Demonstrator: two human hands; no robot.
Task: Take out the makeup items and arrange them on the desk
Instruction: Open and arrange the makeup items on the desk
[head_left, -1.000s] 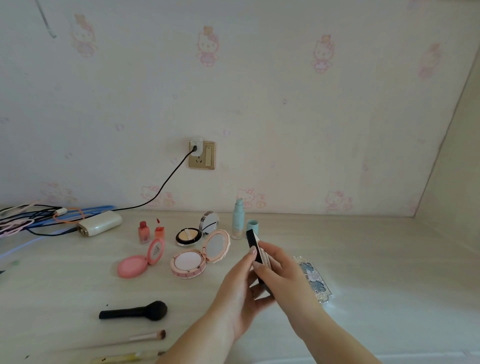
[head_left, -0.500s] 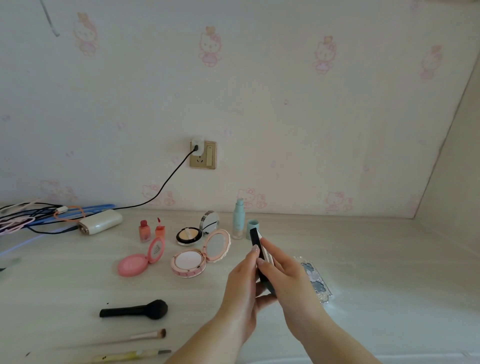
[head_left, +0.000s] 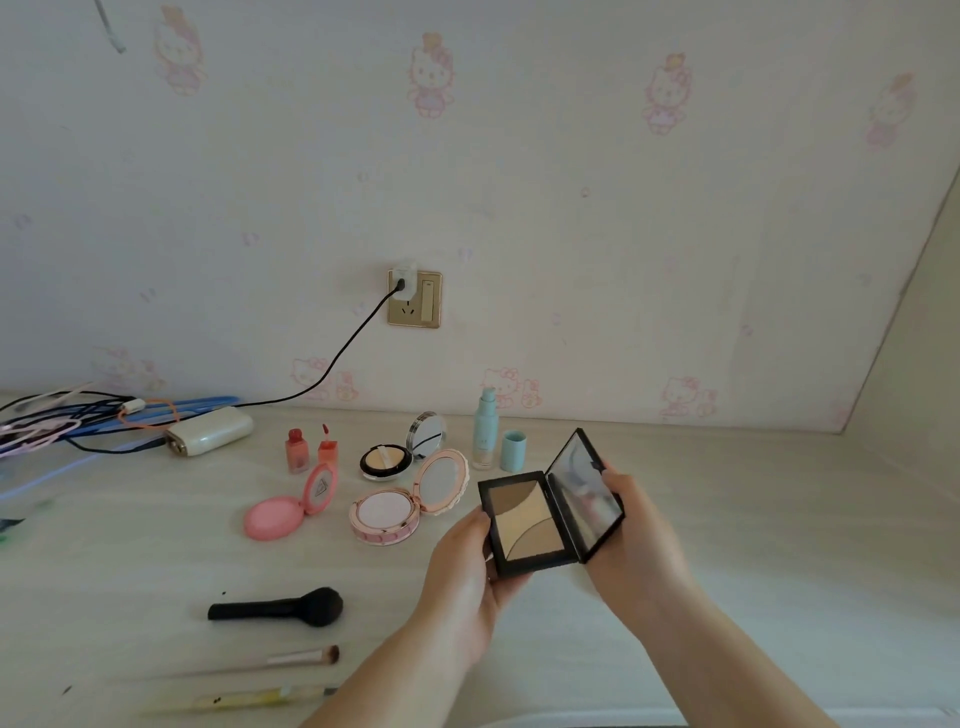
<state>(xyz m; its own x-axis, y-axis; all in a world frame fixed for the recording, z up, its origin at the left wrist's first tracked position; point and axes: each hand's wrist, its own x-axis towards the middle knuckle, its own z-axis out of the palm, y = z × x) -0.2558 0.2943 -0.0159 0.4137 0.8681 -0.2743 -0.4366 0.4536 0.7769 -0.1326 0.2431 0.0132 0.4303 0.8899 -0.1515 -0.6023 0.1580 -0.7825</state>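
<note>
A black palette (head_left: 540, 519) was held open above the desk (head_left: 779, 519), its base edge pinched by the left hand (head_left: 462, 577), its mirrored lid gripped by the right hand (head_left: 639, 545); bare desk was seen rightward, compacts crowded leftward

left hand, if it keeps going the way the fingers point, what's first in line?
The left hand points up and away, toward the wall. Beyond the black palette it holds, the first thing is likely the small blue cap or the tall blue bottle; depth is unclear.
</note>
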